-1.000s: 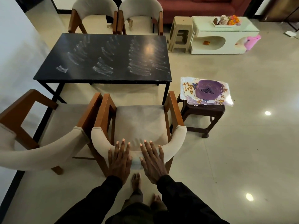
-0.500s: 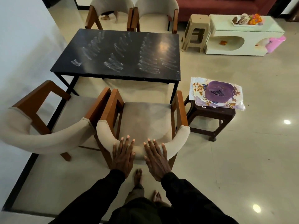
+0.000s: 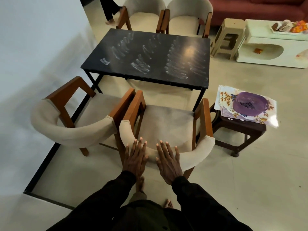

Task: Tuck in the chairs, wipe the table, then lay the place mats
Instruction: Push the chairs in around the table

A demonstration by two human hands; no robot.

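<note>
Here, the left hand (image 3: 135, 157) and right hand (image 3: 168, 162) lie flat side by side on the padded back of the chair (image 3: 166, 124), fingers straight and spread, gripping nothing. The chair's seat is not under the tabletop (image 3: 150, 55), which sits at 12 o'clock, streaked with pale smears. A second chair (image 3: 93, 114) stands just beside it at 9 o'clock. At 2 o'clock the mats (image 3: 225, 99) lie on a stool (image 3: 241, 130), under a basket (image 3: 246, 102).
</note>
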